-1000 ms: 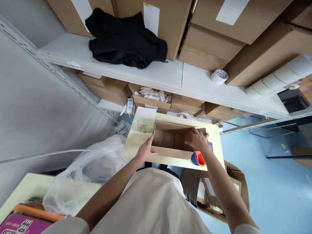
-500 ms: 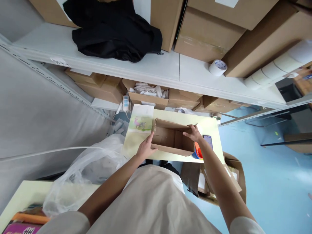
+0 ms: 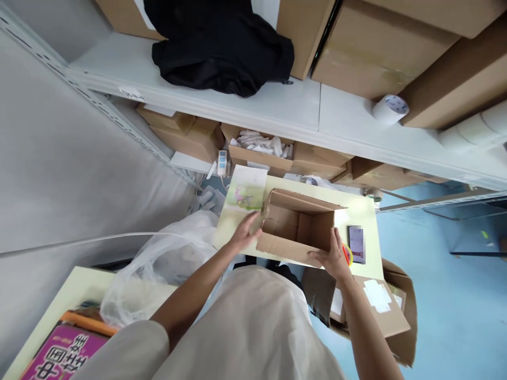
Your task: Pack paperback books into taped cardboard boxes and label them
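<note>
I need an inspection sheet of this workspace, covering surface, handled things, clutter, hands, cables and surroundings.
Surface: pale yellow table, carrying a picture sheet.
Handled things: open-topped cardboard box, on or just above the table; contact unclear.
Clutter: phone; red-and-yellow item, partly hidden by the right hand.
Hands: left hand spread at the box's left end, contact uncertain; right hand touching its near right corner.
Cables: white cord-like strand at left.
Surroundings: shelf bearing black cloth and a tape roll; plastic bag at left.

At the table (image 3: 363,212) are one carton (image 3: 287,246), one phone (image 3: 355,244).
</note>
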Demonstrator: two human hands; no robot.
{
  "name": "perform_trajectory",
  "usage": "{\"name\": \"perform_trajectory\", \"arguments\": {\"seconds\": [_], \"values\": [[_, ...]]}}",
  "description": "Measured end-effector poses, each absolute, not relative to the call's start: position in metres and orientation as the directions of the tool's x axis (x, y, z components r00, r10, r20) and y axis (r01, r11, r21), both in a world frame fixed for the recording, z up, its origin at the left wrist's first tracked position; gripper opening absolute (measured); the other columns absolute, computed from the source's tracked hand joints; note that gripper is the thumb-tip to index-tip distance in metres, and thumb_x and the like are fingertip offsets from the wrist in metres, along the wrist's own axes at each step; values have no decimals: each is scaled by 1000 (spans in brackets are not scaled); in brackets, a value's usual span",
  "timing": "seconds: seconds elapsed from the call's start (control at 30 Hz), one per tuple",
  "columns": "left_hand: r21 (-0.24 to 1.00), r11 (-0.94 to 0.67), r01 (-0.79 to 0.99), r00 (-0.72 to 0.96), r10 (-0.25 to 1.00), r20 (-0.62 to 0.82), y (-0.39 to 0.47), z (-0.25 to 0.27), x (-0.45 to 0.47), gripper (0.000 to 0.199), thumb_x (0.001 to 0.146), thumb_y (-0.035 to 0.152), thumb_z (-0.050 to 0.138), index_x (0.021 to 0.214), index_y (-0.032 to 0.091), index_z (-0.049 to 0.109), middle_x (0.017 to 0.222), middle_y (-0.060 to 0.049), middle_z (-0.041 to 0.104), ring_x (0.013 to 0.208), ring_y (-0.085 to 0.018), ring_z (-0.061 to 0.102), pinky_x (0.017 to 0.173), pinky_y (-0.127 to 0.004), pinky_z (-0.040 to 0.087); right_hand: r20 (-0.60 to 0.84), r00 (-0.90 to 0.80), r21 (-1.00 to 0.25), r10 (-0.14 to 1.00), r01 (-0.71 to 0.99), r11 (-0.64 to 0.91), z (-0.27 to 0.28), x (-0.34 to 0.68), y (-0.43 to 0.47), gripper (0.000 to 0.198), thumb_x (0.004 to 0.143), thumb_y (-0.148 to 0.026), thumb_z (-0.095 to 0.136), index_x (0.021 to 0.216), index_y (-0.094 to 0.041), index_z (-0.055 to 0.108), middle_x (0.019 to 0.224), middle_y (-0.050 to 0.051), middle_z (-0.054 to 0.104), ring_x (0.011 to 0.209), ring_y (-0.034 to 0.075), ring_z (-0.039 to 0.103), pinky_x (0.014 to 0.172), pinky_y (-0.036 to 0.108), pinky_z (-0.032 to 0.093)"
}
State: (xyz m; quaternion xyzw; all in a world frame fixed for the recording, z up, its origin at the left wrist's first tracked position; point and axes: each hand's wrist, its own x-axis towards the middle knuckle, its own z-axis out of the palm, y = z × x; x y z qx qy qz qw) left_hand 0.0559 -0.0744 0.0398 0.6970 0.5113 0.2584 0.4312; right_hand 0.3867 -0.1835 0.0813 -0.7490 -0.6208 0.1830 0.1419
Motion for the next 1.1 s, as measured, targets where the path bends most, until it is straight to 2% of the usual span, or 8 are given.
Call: {"name": "perform_trajectory", "arguments": {"seconds": [0.07, 0.13, 0.2, 0.53, 0.73, 0.9, 1.0, 1.1], "values": [[807, 107, 580, 36, 987, -156, -50, 28, 42, 46, 92, 38, 42, 133, 16, 48, 136, -14, 53, 129, -24, 48, 109, -41, 37, -97, 163, -432, 982, 882, -188, 78, 387, -180, 110, 74, -63, 64, 153, -20, 1, 159, 18, 11, 145, 34, 20, 111, 50, 32], [685, 346, 641, -256, 938, -233, -22, 14, 30, 46, 87, 36, 53, 126, 12, 51, 131, -19, 55, 129, -29, 47, 109, -42, 35, -106, 164, -424, 981, 885, -193, 75, 389, -180, 111, 73, -66, 63, 153, -20, 1, 159, 18, 9, 145, 35, 18, 111, 51, 31], [578, 518, 630, -394, 855, -337, 2, 0, 23, 46, 82, 32, 60, 121, 10, 52, 129, -23, 54, 130, -33, 45, 106, -45, 36, -113, 165, -414, 980, 889, -197, 73, 390, -181, 110, 73, -68, 61, 153, -21, 3, 159, 17, 8, 145, 36, 17, 110, 53, 32], [493, 674, 550, -488, 738, -466, 33, -21, 42, 51, 71, 22, 71, 113, 8, 44, 136, -32, 41, 135, -43, 33, 102, -57, 35, -104, 152, -387, 983, 904, -181, 73, 390, -181, 109, 73, -69, 60, 153, -19, 3, 159, 19, 8, 145, 35, 16, 110, 53, 32], [639, 599, 482, -308, 799, -517, 37, -6, 33, 45, 72, 10, 65, 111, 8, 43, 105, -17, 65, 100, -25, 65, 83, -38, 52, -103, 177, -390, 979, 898, -203, 75, 387, -182, 108, 75, -62, 64, 153, -20, 2, 159, 19, 8, 145, 35, 18, 109, 52, 34], [727, 532, 433, -288, 846, -448, 28, 16, 20, 44, 73, 4, 55, 114, 15, 44, 99, -9, 66, 83, -19, 68, 70, -30, 56, -112, 190, -444, 975, 869, -220, 77, 384, -180, 113, 75, -59, 66, 152, -21, -6, 159, 19, 8, 145, 35, 20, 109, 51, 35], [776, 410, 479, -300, 907, -295, 20, 41, -8, 44, 74, 6, 55, 115, 17, 45, 97, -7, 65, 88, -19, 67, 77, -30, 55, -89, 231, -512, 969, 824, -243, 71, 384, -180, 123, 71, -59, 69, 151, -15, -14, 158, 22, 10, 145, 35, 18, 111, 51, 32], [825, 135, 549, -240, 971, 0, 7, 82, -46, 37, 76, 12, 54, 111, 19, 45, 95, -5, 63, 84, -17, 66, 72, -26, 54, -58, 265, -586, 962, 772, -248, 64, 383, -178, 128, 69, -60, 71, 150, -10, -14, 157, 25, 12, 145, 35, 17, 113, 51, 28]]}}
